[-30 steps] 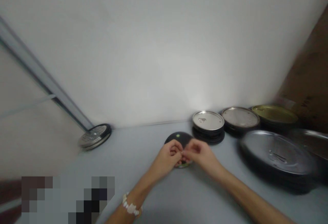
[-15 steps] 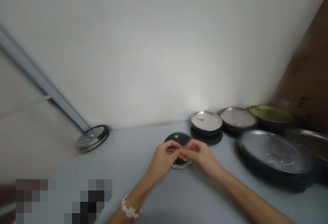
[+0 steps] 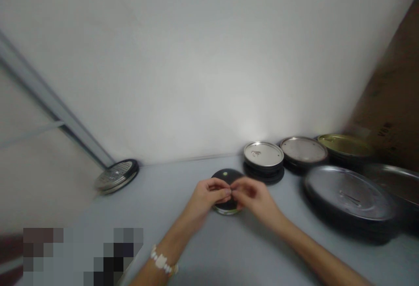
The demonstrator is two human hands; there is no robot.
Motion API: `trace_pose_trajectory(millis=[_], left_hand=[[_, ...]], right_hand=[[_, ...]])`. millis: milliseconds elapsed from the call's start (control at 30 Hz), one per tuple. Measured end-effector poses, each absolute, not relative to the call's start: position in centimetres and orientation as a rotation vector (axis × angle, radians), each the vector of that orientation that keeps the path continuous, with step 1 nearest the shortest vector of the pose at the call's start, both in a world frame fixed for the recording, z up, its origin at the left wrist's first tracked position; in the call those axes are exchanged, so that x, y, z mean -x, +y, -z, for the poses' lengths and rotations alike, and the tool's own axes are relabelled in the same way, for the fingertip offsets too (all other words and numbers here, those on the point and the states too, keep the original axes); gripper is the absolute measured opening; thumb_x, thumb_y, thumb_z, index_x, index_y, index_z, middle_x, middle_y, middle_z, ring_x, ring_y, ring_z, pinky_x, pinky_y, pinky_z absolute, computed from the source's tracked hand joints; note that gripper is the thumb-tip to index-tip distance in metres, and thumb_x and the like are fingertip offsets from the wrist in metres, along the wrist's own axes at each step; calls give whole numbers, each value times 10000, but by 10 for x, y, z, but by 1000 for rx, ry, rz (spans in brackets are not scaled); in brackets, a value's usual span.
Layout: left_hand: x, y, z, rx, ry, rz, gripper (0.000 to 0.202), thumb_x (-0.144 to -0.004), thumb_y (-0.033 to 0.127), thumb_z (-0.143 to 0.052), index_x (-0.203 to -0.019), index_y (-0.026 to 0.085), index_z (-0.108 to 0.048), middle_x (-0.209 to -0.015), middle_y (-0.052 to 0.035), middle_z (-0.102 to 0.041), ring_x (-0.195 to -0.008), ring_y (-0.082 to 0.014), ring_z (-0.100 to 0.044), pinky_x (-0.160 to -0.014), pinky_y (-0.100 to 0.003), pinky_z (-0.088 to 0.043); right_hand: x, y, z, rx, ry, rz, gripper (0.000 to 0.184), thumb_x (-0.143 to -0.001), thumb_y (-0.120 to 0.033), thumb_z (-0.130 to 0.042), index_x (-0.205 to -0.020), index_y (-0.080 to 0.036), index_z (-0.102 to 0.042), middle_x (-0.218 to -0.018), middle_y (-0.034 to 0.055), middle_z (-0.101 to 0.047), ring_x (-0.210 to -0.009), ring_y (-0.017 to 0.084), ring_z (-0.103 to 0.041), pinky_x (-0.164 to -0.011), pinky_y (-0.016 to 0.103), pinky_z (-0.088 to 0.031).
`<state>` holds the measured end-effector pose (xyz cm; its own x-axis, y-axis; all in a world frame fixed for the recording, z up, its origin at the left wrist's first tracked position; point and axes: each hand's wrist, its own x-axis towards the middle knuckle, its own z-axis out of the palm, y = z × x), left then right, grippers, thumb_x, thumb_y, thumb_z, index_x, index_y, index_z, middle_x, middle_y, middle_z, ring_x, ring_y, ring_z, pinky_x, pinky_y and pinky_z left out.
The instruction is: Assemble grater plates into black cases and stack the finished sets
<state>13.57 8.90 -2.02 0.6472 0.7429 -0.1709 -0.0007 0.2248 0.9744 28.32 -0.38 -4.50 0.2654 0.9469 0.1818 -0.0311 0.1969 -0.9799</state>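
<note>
As my left hand point(image 3: 206, 198) and right hand point(image 3: 253, 198) meet, fingertips point(image 3: 225, 192) pinched closed over a dark round lid point(image 3: 227, 176), they hide its near half; stacked steel lids point(image 3: 263, 154) stand at two o'clock, a perforated lid point(image 3: 116, 177) at ten, the hands placed much as before.

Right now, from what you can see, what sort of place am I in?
Probably a kitchenware storeroom or packing area: stacked round metal pan lids line a pale counter, a perforated steel disc sits at its far left, and a cardboard box stands at the right.
</note>
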Motion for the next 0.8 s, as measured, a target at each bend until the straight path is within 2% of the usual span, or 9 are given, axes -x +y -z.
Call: trace_pose_trajectory(millis=[100, 200, 367, 567, 667, 800], left_hand=[[-135, 88, 19, -1204, 725, -546, 305, -538, 243, -910, -730, 135, -699, -677, -11, -715, -633, -113, -666, -613, -188, -514], [-134, 88, 19, -1168, 723, -520, 307, -530, 256, -919, -730, 126, -725, -691, -24, -727, -642, -107, -666, -623, -177, -511], [-135, 88, 16, -1133, 682, -461, 333, -585, 304, -905, -821, 103, -782, -796, -68, -765, -724, -112, -685, -741, -183, -526], [-135, 86, 15, -1313, 661, -518, 293, -680, 373, -834, -807, 118, -766, -797, -75, -771, -765, -175, -720, -794, -264, -555], [-135, 81, 15, -1602, 668, -576, 215, -744, 347, -775, -789, 137, -758, -787, -72, -769, -767, -202, -722, -771, -288, -566], [-136, 72, 12, -1954, 659, -627, 135, -819, 254, -671, -832, 172, -778, -850, -63, -781, -783, -202, -724, -747, -267, -566]], right_hand=[[-284, -7, 43, 1192, -1149, -772, 232, -836, -369, -699, -958, -178, -749, -751, 30, -712, -595, 138, -622, -538, 235, -490], [-284, -10, 40, 1219, -1297, -623, 174, -870, -334, -675, -885, -195, -779, -794, 50, -732, -688, 166, -652, -589, 247, -490], [-285, -12, 38, 1222, -1360, -501, 151, -900, -295, -656, -879, -198, -769, -802, 54, -746, -743, 184, -685, -631, 251, -504], [-290, -11, 41, 1274, -1432, -383, 136, -928, -261, -625, -851, -198, -719, -768, 40, -727, -703, 180, -680, -656, 270, -507], [-294, -11, 45, 1282, -1520, -203, 149, -955, -229, -565, -899, -204, -701, -811, 54, -722, -739, 189, -674, -685, 289, -515], [-300, -10, 51, 1277, -1626, -70, 175, -975, -202, -516, -951, -202, -689, -863, 71, -722, -770, 190, -682, -702, 288, -539]])
